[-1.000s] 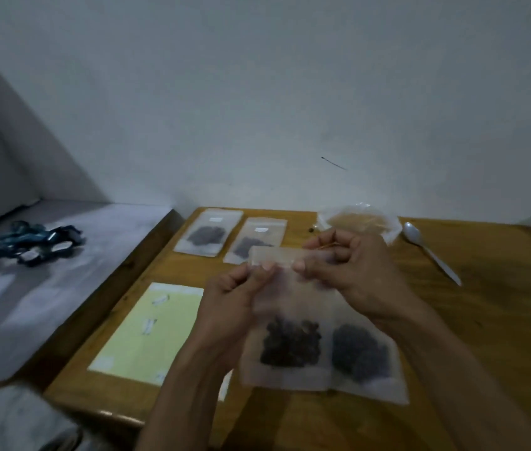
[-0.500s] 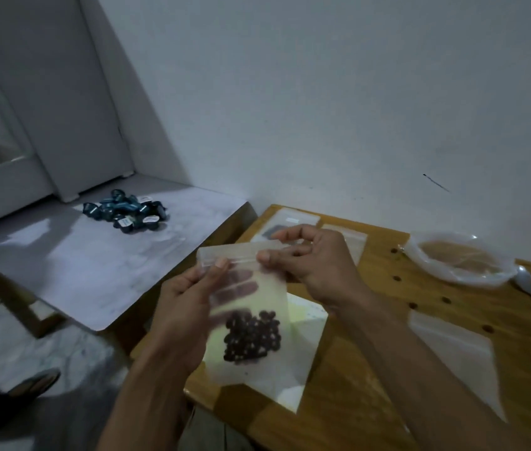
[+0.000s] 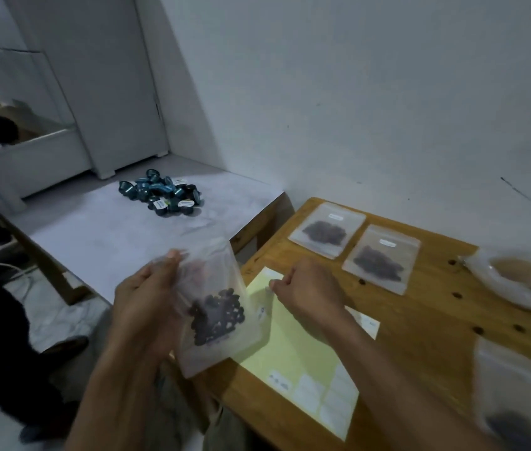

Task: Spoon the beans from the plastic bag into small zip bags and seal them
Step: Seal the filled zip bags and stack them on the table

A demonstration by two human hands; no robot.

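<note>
Currently, head view only. A small zip bag (image 3: 213, 307) of frosted, translucent plastic is held by the left hand (image 3: 147, 307), fingers curled round its left edge; the bag is motion-blurred, raised off the near-left corner of the wooden surface (image 3: 427, 323). Dark, rounded beans (image 3: 217, 315) are seen clustered in its lower half. Whether the top strip is sealed cannot be told.

The right hand (image 3: 309, 289) is loosely fisted over a pale yellow label sheet (image 3: 293, 349); whether anything is pinched at the fingertips cannot be made out. Two flat filled zip bags (image 3: 355, 244), each with a small white label, are laid side by side farther back on the surface. A clear crinkled plastic bag (image 3: 518, 281) is cut off at the right edge, contents brownish and blurred. Another frosted bag (image 3: 521, 395) at lower right is cropped and smeared. Small dark spots are seen scattered on the wood. Teal-and-black capsules (image 3: 163, 196) are heaped on a white marbled table (image 3: 101, 242) to the left.
</note>
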